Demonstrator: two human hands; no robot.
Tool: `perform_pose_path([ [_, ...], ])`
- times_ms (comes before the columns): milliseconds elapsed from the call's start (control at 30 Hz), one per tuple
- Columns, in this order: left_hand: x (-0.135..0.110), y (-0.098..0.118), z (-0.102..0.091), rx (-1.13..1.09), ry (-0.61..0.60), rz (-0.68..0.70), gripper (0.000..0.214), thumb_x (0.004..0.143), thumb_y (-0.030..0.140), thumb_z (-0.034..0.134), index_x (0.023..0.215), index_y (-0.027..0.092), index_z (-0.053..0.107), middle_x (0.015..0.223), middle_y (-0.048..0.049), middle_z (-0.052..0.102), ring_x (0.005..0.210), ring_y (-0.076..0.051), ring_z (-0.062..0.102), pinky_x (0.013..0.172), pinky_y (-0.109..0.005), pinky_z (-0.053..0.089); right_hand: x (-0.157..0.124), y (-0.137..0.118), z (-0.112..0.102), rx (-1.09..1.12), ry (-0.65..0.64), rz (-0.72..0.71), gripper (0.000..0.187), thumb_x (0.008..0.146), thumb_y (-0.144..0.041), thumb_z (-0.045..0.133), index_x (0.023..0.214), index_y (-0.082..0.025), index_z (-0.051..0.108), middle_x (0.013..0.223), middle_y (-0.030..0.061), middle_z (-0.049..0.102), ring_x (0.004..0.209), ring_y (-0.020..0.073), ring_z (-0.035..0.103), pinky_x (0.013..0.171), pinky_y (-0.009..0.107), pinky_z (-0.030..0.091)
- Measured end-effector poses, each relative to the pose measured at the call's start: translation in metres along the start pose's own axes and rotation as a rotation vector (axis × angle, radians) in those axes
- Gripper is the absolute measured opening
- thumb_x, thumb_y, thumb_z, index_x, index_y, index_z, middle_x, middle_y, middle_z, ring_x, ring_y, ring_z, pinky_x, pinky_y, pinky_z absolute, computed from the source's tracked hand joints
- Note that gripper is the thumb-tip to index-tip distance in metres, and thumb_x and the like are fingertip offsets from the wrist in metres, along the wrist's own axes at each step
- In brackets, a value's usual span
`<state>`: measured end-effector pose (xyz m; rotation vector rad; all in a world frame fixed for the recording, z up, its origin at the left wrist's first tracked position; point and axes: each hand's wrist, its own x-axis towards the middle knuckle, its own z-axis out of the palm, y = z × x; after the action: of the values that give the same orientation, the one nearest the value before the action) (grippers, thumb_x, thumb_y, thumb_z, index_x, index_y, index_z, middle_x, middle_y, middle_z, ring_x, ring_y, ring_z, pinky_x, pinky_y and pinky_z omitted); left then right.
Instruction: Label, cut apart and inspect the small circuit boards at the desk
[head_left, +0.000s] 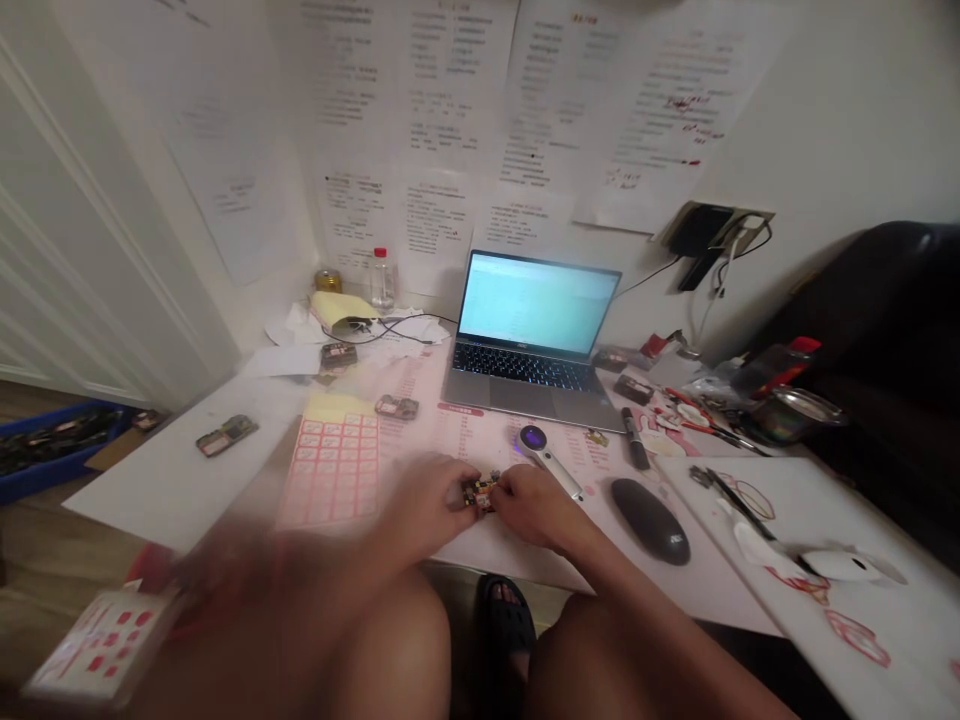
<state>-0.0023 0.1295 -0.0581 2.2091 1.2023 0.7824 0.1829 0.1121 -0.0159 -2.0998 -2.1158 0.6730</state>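
Observation:
Between my two hands, near the front edge of the desk, is a small circuit board (pixel 480 493) with yellow and dark parts. My left hand (pixel 431 500) is closed on its left side, thumb and fingers gripping the edge. From the right, my right hand (pixel 534 503) is closed with its fingertips at the board's right side; whatever else those fingers pinch is hidden. Just beyond my right hand lies a silver handheld device (pixel 551 460) with a purple-lit round head. A sheet printed with red boxes (pixel 334 470) lies left of my left hand.
An open laptop (pixel 525 390) stands behind my hands. A black mouse (pixel 649 520) and a marker (pixel 634 438) lie to the right. Other boards (pixel 226 436) rest on the left. A white board (pixel 795 540) bears tools and wires. A red-capped bottle (pixel 382 280) stands behind.

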Motion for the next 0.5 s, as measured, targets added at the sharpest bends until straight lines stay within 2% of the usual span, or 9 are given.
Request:
perform_pose_path([
  [133,-0.001,-0.002,0.000,-0.011,-0.005,0.002,0.029,0.077,0.016,0.082,0.105,0.024,0.078,0.107,-0.0050,0.081,0.103,-0.028,0.072,0.095,-0.042,0.050,0.006,0.014,0.004,0.123,-0.012,-0.069,0.029,0.094,-0.016,0.057,0.069,-0.017,0.073,0.066,0.0057,0.072,0.064,0.0179,0.063,0.057,0.028,0.035],
  [200,-0.002,-0.003,0.000,-0.016,-0.012,0.004,0.031,0.077,0.015,0.082,0.107,0.023,0.078,0.109,-0.0056,0.081,0.105,-0.028,0.072,0.096,-0.042,0.050,0.001,0.021,0.006,0.184,0.010,-0.115,0.023,0.095,-0.016,0.057,0.084,-0.017,0.078,0.076,0.0052,0.075,0.070,0.0182,0.066,0.062,0.027,0.042],
  [267,-0.002,-0.003,-0.001,-0.017,-0.024,0.006,0.033,0.077,0.015,0.081,0.109,0.022,0.078,0.109,-0.0060,0.081,0.106,-0.029,0.072,0.097,-0.043,0.049,-0.007,0.027,0.007,0.228,0.061,-0.162,0.025,0.094,-0.015,0.059,0.110,-0.018,0.078,0.096,0.0065,0.078,0.083,0.0197,0.070,0.073,0.028,0.050],
  [333,-0.001,-0.001,-0.003,-0.016,-0.041,0.014,0.034,0.077,0.015,0.081,0.110,0.022,0.079,0.108,-0.0054,0.081,0.106,-0.029,0.071,0.096,-0.042,0.049,-0.014,0.032,0.006,0.240,0.111,-0.296,0.037,0.092,-0.010,0.061,0.125,-0.021,0.073,0.113,0.0086,0.076,0.098,0.0219,0.070,0.087,0.032,0.053],
  [433,0.000,0.003,-0.007,-0.022,-0.071,0.034,0.033,0.078,0.016,0.079,0.109,0.024,0.079,0.108,-0.0035,0.082,0.106,-0.028,0.071,0.093,-0.039,0.049,-0.018,0.036,0.002,0.199,0.118,-0.589,0.033,0.094,-0.007,0.061,0.117,-0.024,0.078,0.117,0.0099,0.073,0.109,0.0242,0.068,0.097,0.038,0.053],
  [500,0.001,0.005,-0.010,-0.025,-0.090,0.045,0.031,0.078,0.016,0.079,0.107,0.026,0.080,0.109,-0.0025,0.082,0.106,-0.027,0.071,0.091,-0.038,0.049,-0.014,0.036,-0.003,0.154,0.067,-0.690,0.028,0.098,-0.008,0.061,0.111,-0.024,0.081,0.113,0.0094,0.074,0.104,0.0231,0.070,0.095,0.036,0.054],
])
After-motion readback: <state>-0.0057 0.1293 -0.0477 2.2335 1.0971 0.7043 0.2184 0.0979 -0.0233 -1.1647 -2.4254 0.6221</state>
